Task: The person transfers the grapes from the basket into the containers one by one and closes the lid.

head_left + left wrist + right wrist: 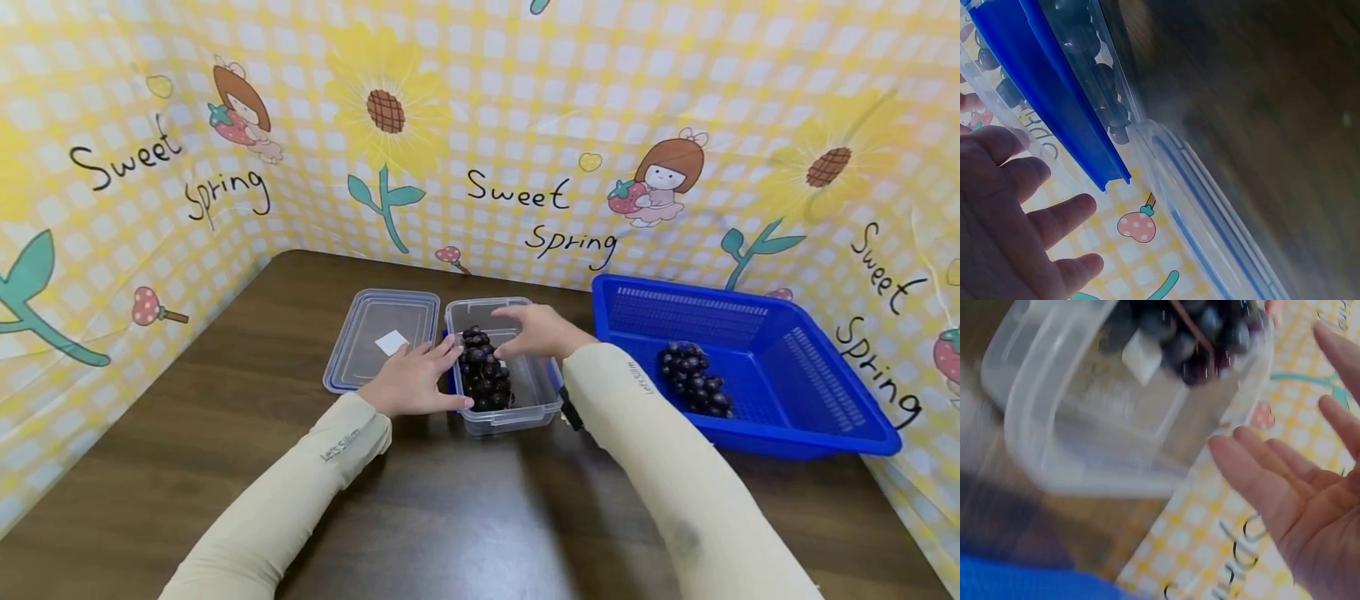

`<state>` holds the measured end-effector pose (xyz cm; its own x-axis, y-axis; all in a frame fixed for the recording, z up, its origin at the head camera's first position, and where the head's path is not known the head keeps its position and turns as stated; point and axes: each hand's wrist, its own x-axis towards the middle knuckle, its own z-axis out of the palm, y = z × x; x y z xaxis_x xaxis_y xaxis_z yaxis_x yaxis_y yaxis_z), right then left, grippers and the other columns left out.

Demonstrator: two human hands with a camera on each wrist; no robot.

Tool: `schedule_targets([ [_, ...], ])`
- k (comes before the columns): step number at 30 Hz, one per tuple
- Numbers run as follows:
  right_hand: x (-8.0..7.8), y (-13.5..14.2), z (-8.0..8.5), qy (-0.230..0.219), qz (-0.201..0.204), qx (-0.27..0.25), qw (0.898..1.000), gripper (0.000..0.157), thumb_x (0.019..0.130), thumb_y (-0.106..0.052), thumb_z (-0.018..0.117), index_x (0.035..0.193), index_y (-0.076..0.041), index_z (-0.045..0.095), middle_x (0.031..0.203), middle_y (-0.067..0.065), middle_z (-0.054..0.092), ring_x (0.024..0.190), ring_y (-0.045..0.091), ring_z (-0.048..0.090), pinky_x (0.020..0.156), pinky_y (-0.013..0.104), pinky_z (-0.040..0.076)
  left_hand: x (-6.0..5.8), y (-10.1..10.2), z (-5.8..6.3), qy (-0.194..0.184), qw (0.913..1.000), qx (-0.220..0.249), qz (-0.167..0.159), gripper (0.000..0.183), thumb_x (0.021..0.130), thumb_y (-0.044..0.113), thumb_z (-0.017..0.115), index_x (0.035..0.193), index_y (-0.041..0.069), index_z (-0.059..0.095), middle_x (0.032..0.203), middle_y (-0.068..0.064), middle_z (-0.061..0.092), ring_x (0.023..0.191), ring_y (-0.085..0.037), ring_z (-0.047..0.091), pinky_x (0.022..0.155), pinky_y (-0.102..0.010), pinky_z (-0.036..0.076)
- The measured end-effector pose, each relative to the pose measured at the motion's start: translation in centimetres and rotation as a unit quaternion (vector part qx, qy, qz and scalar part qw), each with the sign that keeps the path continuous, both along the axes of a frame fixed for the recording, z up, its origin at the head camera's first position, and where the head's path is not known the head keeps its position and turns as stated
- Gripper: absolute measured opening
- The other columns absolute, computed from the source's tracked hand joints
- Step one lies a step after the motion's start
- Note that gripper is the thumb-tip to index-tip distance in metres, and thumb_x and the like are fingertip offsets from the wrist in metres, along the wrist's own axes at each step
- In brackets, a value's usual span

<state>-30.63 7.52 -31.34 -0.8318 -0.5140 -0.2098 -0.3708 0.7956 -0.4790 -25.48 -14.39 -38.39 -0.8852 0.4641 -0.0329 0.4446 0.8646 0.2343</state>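
Note:
A clear plastic food container [540, 396] stands mid-table, with a bunch of dark grapes [486, 379] lying along its left side. My left hand [416, 382] is at the left wall, fingers spread, thumb beside the grapes near the front corner. Its separated fingers also show in the left wrist view, near the container's blue locking flap [1054, 94], which hangs outward. Over the back right of the container is my right hand [546, 329], fingers extended towards the grapes. In the right wrist view that palm [1322, 519] holds nothing, and a stem [1194, 325] shows among the grapes.
The container's clear lid [360, 342], edged in blue with a white label [392, 342], lies to the left. To the right a blue plastic basket [795, 375] holds another bunch of dark grapes [696, 379]. Patterned yellow cloth [510, 125] walls in the wooden table [450, 517].

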Motion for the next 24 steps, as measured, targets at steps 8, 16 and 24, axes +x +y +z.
schedule_targets([
  [8, -0.9, 5.2, 1.8, -0.007, -0.065, -0.121, 0.991, 0.070, 0.088, -0.019, 0.072, 0.148, -0.014, 0.038, 0.136, 0.023, 0.046, 0.094, 0.037, 0.063, 0.066, 0.037, 0.057, -0.2, -0.1, -0.6, 0.006, 0.9998, 0.016, -0.006, 0.091, 0.085, 0.068, 0.051, 0.150, 0.007, 0.032, 0.156, -0.012, 0.022, 0.135, -0.044, 0.031, 0.106, -0.068, 0.015],
  [16, -1.2, 11.9, 3.6, -0.144, -0.078, -0.165, 0.973, 0.073, 0.092, -0.017, 0.065, 0.153, -0.012, 0.025, 0.142, 0.030, 0.037, 0.118, 0.045, 0.050, 0.078, 0.048, 0.055, 0.2, 0.4, -0.7, 0.000, 0.9999, 0.009, -0.008, 0.089, 0.086, 0.066, 0.052, 0.150, 0.006, 0.031, 0.156, -0.013, 0.021, 0.134, -0.043, 0.033, 0.106, -0.067, 0.016],
  [24, -1.3, 18.4, 5.3, -0.246, -0.075, -0.084, 0.963, 0.080, 0.097, -0.030, 0.058, 0.155, -0.012, 0.007, 0.149, 0.034, 0.022, 0.128, 0.050, 0.038, 0.090, 0.057, 0.047, 0.0, 0.4, -0.1, 0.003, 1.0000, -0.001, -0.003, 0.088, 0.087, 0.062, 0.052, 0.150, 0.005, 0.030, 0.156, -0.014, 0.020, 0.133, -0.042, 0.036, 0.107, -0.066, 0.016],
])
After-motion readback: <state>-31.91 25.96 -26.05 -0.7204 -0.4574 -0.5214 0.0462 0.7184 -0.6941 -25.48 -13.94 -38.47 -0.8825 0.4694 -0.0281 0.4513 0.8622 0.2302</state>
